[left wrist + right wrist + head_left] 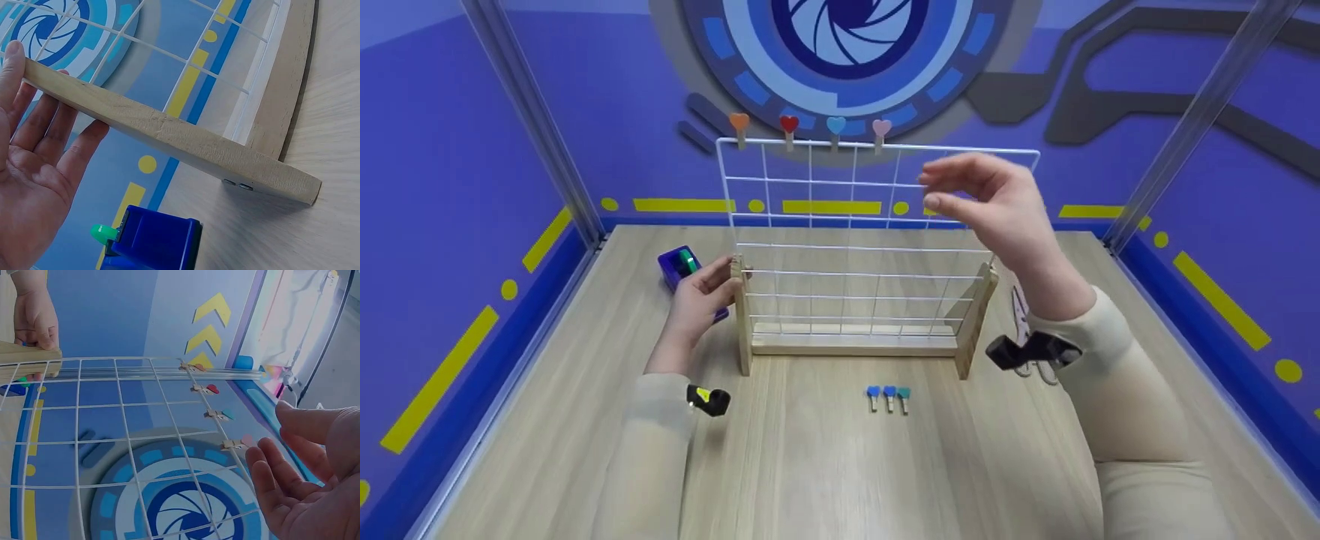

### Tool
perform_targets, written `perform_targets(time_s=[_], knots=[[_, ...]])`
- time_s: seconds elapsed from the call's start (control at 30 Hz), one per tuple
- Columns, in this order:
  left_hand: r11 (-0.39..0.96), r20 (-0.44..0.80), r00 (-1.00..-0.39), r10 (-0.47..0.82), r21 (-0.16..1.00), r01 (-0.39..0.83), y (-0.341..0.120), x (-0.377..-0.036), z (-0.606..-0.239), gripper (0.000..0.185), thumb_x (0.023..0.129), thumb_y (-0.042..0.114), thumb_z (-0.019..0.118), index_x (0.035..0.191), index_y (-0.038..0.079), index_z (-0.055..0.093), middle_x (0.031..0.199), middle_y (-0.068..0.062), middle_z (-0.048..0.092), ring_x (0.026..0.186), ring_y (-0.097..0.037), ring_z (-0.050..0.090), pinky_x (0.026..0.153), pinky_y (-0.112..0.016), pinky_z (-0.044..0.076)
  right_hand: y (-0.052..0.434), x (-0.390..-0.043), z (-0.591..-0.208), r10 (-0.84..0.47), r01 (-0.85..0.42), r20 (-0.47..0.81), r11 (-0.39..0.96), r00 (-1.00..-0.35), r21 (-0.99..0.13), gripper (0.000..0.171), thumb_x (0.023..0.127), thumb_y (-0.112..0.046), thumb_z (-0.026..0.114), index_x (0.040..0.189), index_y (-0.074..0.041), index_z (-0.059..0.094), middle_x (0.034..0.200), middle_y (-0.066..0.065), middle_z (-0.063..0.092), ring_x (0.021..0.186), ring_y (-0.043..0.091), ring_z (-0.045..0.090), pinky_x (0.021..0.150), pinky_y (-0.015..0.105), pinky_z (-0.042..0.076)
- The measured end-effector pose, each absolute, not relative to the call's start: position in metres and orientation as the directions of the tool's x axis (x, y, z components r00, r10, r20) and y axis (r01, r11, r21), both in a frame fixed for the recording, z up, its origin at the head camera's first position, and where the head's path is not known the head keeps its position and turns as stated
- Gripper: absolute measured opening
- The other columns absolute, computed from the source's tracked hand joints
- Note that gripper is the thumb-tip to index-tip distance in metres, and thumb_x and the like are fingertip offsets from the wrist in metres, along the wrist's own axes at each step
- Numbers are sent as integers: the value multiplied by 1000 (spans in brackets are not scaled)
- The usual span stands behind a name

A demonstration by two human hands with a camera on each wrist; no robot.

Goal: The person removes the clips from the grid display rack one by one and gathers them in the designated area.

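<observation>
A white wire grid stands in a wooden stand. With thumb and fingers on opposite sides, my left hand holds the top of the left wooden post. Along the grid's top wire sit heart clothespins: orange, red, light blue and pink. My right hand is raised near the upper right of the grid, fingers loosely bent and apart from the thumb, holding nothing. In the right wrist view its fingertips appear close to the pink clothespin.
Two blue heart clothespins and a teal one lie in a row before the stand. Beyond my left hand is a blue-purple object with a green part. Right of the stand lies a pale pink looped item, partly hidden by my wrist.
</observation>
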State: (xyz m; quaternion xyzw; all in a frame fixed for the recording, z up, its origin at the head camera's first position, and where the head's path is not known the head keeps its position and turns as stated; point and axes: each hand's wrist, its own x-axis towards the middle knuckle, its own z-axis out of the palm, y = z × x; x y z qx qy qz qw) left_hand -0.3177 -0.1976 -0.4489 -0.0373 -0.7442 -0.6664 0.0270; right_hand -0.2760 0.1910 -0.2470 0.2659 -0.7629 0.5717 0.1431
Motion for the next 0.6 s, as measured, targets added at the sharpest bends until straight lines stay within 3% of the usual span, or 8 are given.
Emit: perform_targets(time_s=[0.33, 0.43, 0.6], knots=[[105, 88, -996, 21, 990, 90, -198, -319, -448, 54, 104, 22, 63, 154, 13, 47, 150, -13, 59, 130, -17, 62, 103, -26, 56, 176, -308, -206, -286, -703, 655, 105, -699, -704, 28, 91, -2, 76, 119, -2, 73, 113, 4, 77, 105, 19, 71, 96, 24, 58], [100, 95, -995, 21, 990, 96, -198, -319, -448, 55, 103, 23, 63, 154, 12, 48, 148, -14, 60, 127, -14, 64, 102, -25, 56, 173, -318, -198, -302, -696, 652, 62, -696, -715, 28, 92, -3, 75, 120, -2, 72, 112, 6, 77, 106, 20, 71, 96, 23, 58], [103, 107, -994, 29, 989, 109, -198, -318, -449, 56, 103, 22, 63, 155, 9, 45, 149, -16, 59, 123, -9, 65, 100, -23, 56, 167, -331, -190, -327, -617, 573, 45, -752, -785, 29, 91, -5, 78, 119, -1, 72, 111, 6, 77, 107, 19, 72, 97, 22, 58]])
